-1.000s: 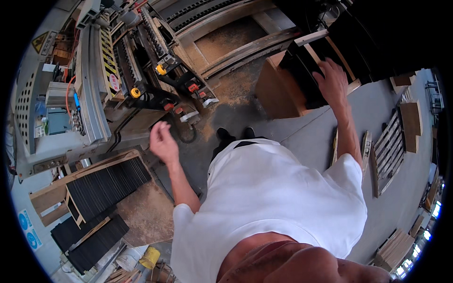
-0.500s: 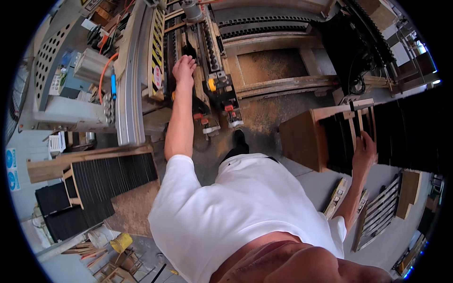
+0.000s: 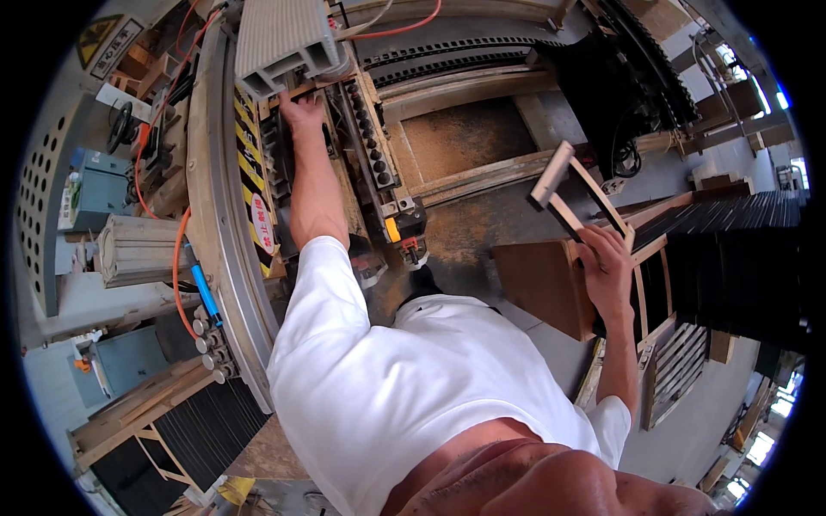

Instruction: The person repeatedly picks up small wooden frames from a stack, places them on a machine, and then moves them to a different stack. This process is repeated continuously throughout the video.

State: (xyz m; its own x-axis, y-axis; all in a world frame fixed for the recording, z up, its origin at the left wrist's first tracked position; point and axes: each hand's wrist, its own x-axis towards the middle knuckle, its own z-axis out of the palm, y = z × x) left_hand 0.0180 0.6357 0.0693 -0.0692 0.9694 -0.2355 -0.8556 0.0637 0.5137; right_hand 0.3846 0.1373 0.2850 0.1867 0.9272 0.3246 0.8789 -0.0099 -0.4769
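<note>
My right hand [image 3: 607, 268] is closed around one end of a small rectangular wooden frame [image 3: 555, 170] with pale edges and dark faces. The frame is held tilted in the air, beside a stack of black, pale-edged pieces [image 3: 731, 267] on the right. My left arm reaches forward into a machine with rails and a row of black rollers [image 3: 370, 138]. There my left hand [image 3: 303, 112] has its fingers curled close under a ribbed grey metal block [image 3: 288, 39], next to a strip of wood. The fingertips are partly hidden, so what they grip is unclear.
A metal rail [image 3: 232, 258] with a striped warning strip [image 3: 249, 163] runs along my left. An orange hose [image 3: 181, 275] hangs beyond it. Another black stack [image 3: 211, 430] stands at lower left. A brown wooden box [image 3: 542, 279] is to the right, near sawdust on the floor.
My right hand has lifted the wooden frame off the right stack and moved it leftward. My left hand reaches slightly farther left, and the grey block now overhangs it. The view has shifted.
</note>
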